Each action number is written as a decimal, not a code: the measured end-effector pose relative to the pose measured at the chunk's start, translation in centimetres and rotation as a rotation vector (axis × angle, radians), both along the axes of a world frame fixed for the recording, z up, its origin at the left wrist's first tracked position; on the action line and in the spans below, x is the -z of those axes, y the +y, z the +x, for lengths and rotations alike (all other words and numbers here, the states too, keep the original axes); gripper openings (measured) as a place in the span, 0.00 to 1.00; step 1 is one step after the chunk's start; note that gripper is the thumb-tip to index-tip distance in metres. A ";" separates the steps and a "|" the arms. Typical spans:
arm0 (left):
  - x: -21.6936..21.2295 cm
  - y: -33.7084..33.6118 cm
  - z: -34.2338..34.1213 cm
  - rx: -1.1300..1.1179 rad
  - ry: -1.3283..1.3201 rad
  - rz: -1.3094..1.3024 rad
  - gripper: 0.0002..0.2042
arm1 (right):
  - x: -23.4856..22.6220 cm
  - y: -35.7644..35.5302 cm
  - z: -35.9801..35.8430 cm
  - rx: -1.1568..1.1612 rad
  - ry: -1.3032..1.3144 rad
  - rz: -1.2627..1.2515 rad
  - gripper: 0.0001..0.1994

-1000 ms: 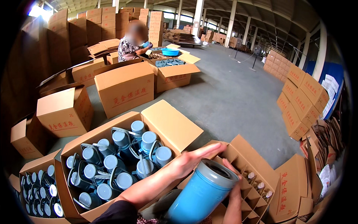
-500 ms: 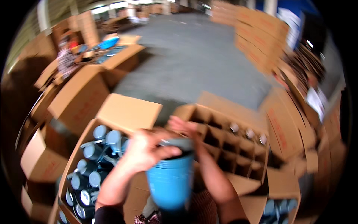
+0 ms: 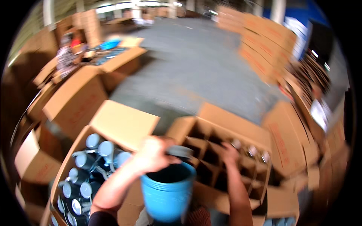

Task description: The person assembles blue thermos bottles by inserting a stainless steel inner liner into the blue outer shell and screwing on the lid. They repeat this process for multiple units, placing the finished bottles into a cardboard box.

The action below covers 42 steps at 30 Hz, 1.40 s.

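My left hand (image 3: 156,154) is closed on a dark grey round piece that looks like a lid (image 3: 180,151), tilted just above a bucket. The blue bucket (image 3: 166,196) stands upright in front of me with its mouth uncovered; its dark inside does not show clearly. My right hand (image 3: 230,153) is over a divided carton (image 3: 205,145), beside a few shiny round tops (image 3: 252,151) in its far cells. Motion blurs its fingers, so whether they touch or grip anything there cannot be made out.
At my left an open carton (image 3: 124,118) holds several dark blue-grey cups with pale round ends (image 3: 86,190). Another open carton (image 3: 283,201) stands at the lower right. Stacked cartons (image 3: 264,45) rise at the far right. A person (image 3: 68,56) is at the far left, near more cartons.
My right hand has left the bucket and moved right, over the divided carton. My left hand still holds the grey lid, now raised slightly off the bucket's rim.
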<state>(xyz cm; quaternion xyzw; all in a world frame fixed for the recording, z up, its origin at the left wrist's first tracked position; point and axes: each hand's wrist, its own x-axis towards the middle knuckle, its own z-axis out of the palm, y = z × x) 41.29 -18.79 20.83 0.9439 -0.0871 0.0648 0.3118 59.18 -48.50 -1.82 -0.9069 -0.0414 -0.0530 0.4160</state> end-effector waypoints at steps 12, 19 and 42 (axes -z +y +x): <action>1.2 2.5 1.8 -0.175 -0.125 -0.231 0.15 | 9.8 -4.6 10.7 0.151 -0.168 -0.564 0.23; 8.4 2.9 5.8 -0.417 -0.020 -1.403 0.23 | 0.6 -4.4 9.3 -0.015 -0.273 -0.254 0.32; 3.8 0.6 2.6 0.389 0.039 -2.113 0.20 | -27.8 10.4 -8.7 -0.783 -0.120 0.883 0.32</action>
